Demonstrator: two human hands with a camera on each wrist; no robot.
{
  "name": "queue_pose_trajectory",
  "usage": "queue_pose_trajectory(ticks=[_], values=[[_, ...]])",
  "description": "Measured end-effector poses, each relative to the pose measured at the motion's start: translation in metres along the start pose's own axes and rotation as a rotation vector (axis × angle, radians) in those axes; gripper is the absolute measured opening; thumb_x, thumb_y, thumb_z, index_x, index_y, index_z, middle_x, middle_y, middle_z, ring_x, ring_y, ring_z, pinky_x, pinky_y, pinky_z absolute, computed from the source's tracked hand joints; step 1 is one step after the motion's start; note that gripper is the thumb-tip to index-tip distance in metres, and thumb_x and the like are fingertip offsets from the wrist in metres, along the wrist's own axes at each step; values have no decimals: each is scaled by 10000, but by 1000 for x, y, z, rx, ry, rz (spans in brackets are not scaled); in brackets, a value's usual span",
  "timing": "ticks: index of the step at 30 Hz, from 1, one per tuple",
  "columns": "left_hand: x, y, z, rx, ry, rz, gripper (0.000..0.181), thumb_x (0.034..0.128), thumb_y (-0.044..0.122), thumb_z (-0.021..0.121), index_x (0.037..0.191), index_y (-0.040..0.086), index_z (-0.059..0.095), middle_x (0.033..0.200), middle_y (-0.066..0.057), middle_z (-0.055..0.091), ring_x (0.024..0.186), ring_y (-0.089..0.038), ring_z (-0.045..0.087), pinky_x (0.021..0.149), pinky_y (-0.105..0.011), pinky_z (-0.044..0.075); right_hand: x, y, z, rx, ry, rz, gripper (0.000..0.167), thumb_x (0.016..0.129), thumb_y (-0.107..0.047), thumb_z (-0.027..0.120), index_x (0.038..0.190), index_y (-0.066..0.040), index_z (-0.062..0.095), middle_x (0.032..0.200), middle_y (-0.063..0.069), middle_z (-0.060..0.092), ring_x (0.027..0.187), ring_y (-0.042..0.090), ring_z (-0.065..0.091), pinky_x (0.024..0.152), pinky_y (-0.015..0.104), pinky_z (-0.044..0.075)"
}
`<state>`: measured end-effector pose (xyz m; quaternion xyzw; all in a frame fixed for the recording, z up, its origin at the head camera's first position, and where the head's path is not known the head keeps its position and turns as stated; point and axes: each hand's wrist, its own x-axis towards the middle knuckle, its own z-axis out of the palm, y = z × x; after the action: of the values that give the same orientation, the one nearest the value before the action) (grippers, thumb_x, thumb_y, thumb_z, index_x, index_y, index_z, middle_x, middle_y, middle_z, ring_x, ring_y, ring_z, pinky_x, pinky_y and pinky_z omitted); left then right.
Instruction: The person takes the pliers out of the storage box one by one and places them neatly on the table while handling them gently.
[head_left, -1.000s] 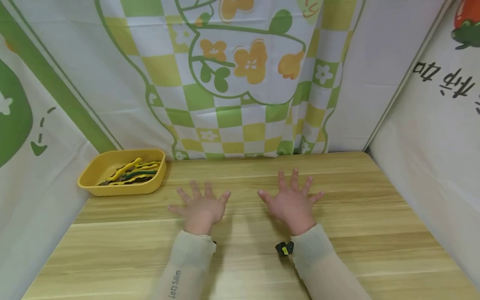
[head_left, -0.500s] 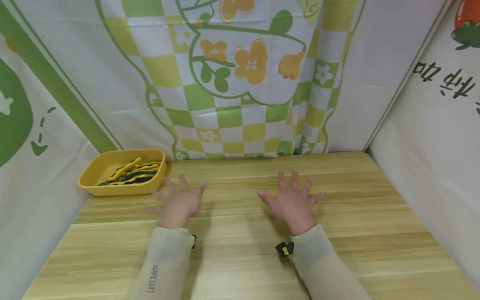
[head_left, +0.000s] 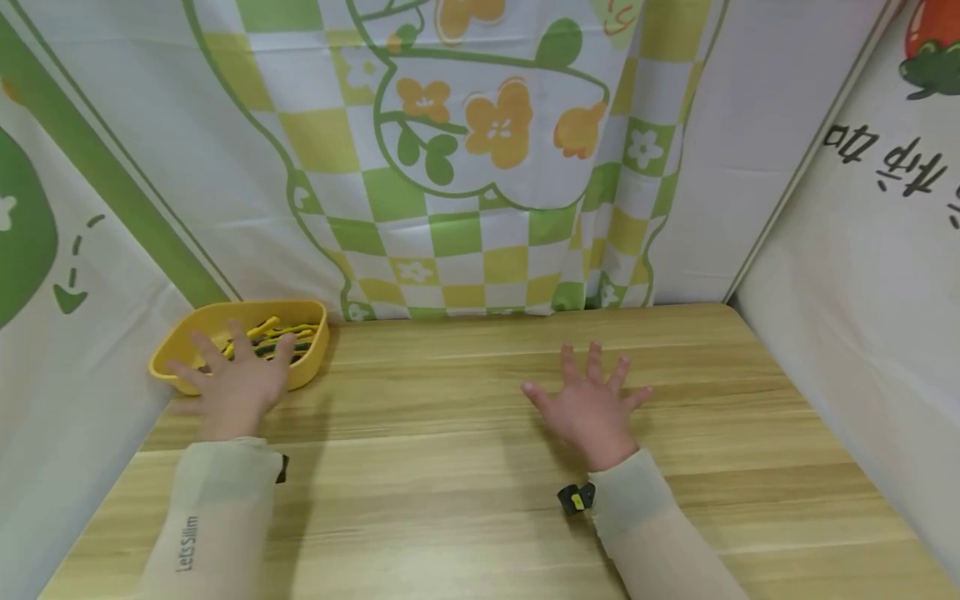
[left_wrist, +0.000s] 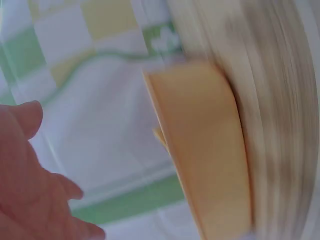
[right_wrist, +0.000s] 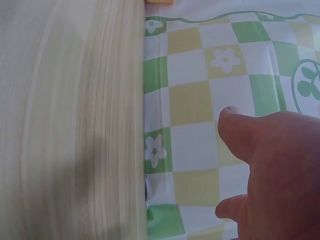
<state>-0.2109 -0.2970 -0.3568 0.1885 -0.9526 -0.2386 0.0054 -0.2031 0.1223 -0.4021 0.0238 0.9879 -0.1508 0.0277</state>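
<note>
My left hand (head_left: 242, 385), blurred and with its fingers spread, is in front of a yellow tray (head_left: 318, 354) and covers part of it in the head view. Inside the tray lie several thin wavy strips (head_left: 264, 327) in yellow, green and black; their kind is not clear. In the left wrist view the tray's side wall (left_wrist: 205, 150) stands apart from my left fingers (left_wrist: 31, 117). Over the right half of the table, my right hand (head_left: 592, 412) has its fingers spread and holds nothing. Its thumb shows in the right wrist view before the curtain.
The wooden table (head_left: 450, 467) reaches back to a hanging green, yellow and white checked curtain (head_left: 480, 242). White printed cloth walls close in on the left and the right (head_left: 855, 333). Black bands sit at both wrists, the right one (head_left: 576, 499) with a yellow mark.
My left hand has moved left across the table from near the middle to the yellow tray, fingers still spread. The right hand has stayed in place.
</note>
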Motion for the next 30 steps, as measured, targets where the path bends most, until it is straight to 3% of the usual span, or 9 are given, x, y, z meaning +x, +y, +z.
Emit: queue_pose_trajectory(ticks=[7, 12, 15, 19, 24, 30], values=[[23, -56, -42, -141, 16, -60, 1089, 894, 809, 259, 1460, 101, -344, 1414, -249, -489, 1227, -624, -366, 876, -860, -17, 3, 4, 1, -7, -10, 2, 1093, 799, -913, 158, 1619, -192, 112, 1621, 227, -53, 1357, 592, -170, 863, 836, -146], [36, -97, -55, -254, 38, -48, 1094, 926, 758, 322, 1422, 92, -389, 1426, -275, -459, 1266, -591, -337, 987, -780, 7, 3, 4, 0, -17, -17, 0, 1090, 802, -909, 159, 1619, -189, 111, 1621, 229, -49, 1362, 597, -153, 873, 847, -112], [41, -112, -57, -348, 49, -24, 1088, 955, 689, 386, 1423, 85, -388, 1457, -275, -419, 1320, -510, -323, 1063, -675, -66, 3, 4, -2, -16, -23, 0, 1083, 812, -902, 170, 1619, -182, 107, 1619, 231, -50, 1357, 596, -161, 871, 847, -112], [49, -126, -54, -494, 25, -26, 1131, 939, 664, 477, 1414, 159, -416, 1487, -167, -407, 1357, -393, -315, 1090, -565, -135, 3, 5, -3, -20, -22, 4, 1075, 818, -898, 174, 1619, -182, 110, 1620, 232, -42, 1362, 602, -137, 875, 849, -102], [61, -138, -48, -633, -40, -51, 1165, 920, 652, 534, 1379, 260, -462, 1509, -127, -376, 1367, -368, -292, 1089, -550, -132, 3, 6, -2, -21, -24, 12, 1072, 815, -901, 165, 1619, -195, 95, 1622, 228, -48, 1366, 601, -130, 879, 845, -107], [69, -147, -43, -594, -110, -35, 1126, 940, 664, 458, 1352, 219, -490, 1535, -243, -267, 1389, -445, -196, 1100, -576, -47, 3, 5, -3, -19, -34, 17, 1061, 823, -895, 175, 1619, -199, 86, 1622, 226, -58, 1366, 603, -120, 884, 846, -101]])
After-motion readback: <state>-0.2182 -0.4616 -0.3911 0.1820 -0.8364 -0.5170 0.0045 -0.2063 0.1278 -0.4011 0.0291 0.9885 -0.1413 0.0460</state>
